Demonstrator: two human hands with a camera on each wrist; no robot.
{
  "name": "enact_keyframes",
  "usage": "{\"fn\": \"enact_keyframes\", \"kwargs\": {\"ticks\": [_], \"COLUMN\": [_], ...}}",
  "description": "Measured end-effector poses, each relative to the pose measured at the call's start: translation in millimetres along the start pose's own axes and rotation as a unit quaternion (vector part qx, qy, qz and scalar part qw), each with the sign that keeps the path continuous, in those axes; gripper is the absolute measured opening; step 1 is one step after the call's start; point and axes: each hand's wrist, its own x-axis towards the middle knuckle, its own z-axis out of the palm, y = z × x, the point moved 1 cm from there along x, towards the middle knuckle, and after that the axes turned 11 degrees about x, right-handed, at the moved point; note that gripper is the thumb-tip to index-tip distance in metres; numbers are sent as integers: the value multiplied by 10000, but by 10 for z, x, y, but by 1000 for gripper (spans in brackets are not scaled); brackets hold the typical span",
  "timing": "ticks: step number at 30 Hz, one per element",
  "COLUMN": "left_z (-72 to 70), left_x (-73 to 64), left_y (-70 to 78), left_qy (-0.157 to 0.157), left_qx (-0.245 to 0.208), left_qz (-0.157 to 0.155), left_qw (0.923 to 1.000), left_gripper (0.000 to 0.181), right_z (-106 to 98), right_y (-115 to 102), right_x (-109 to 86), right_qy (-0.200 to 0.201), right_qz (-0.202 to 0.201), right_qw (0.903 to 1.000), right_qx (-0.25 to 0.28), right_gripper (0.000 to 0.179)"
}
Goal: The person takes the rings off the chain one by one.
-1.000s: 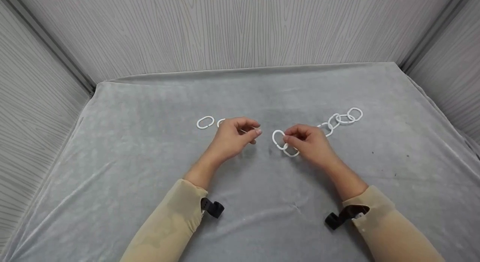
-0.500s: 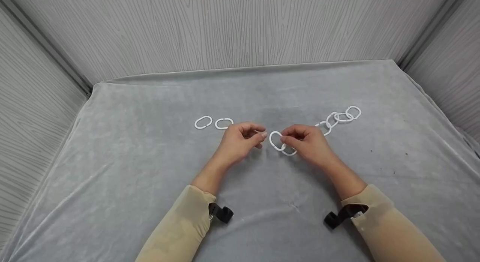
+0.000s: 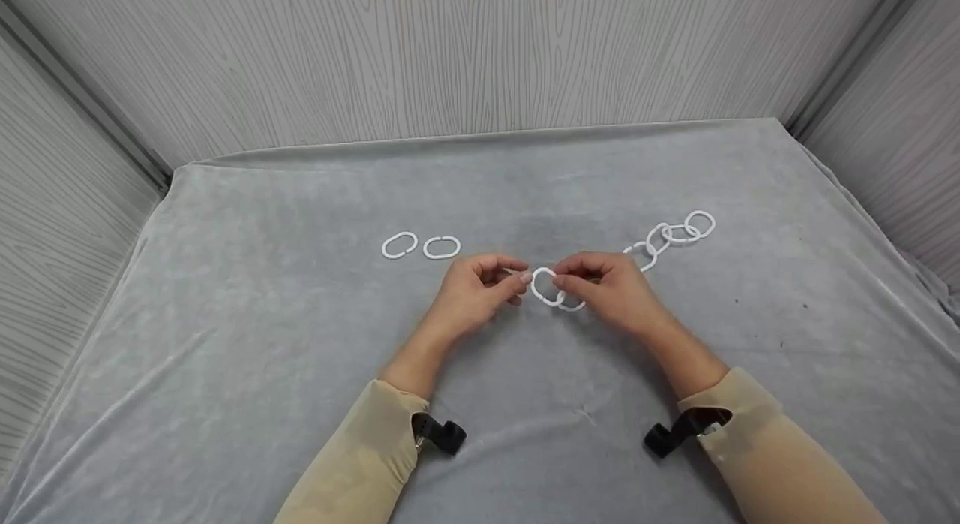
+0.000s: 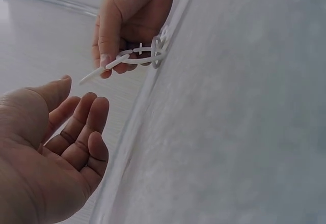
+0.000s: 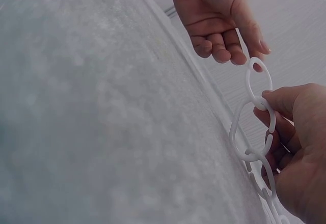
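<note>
A chain of white plastic oval links (image 3: 679, 242) runs from my right hand (image 3: 616, 291) out to the right over the cloth. Thumb and fingers of that hand pinch the chain close to its left end. The end link (image 5: 248, 84) points toward my left hand (image 3: 474, 293), held just left of it with bent, relaxed fingers. In the left wrist view, the thumb of my left hand (image 4: 61, 152) stands apart from the fingers, with nothing gripped between them. The link's tip is very near that thumb; whether they touch I cannot tell.
Two loose white links, a left one (image 3: 395, 258) and a right one (image 3: 442, 257), lie side by side on the grey cloth (image 3: 262, 321), beyond my left hand. Pale wood-grain panels (image 3: 480, 66) stand behind the table and on both sides. Small dark specks dot the cloth at right.
My left hand has moved right toward the end link, uncovering the second loose link. My right hand keeps its pinch on the chain and has shifted slightly left.
</note>
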Motion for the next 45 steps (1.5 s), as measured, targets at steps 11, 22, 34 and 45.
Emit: {"fn": "enact_keyframes", "kwargs": {"ticks": [11,22,34,45], "left_z": [79,92,132,128], "left_x": [19,16,66,72], "left_y": [-115,-151,-116,-101], "left_qy": [-176,-283,-235,146], "left_qx": [-247,-85,258,149], "left_qz": [218,242,376,349], "left_qw": [9993,9993,9987,9992], "left_gripper": [22,19,20,21], "right_z": [-4,22,-57,-92], "right_y": [25,11,-35,-52], "right_x": [-1,-14,-9,-14], "right_qy": [-27,-156,-77,346], "right_qz": [-114,-100,73,-59], "right_qw": [9999,9998,9997,9987], "right_qx": [-94,-99,-202,-382], "right_gripper": [8,8,17,22]}}
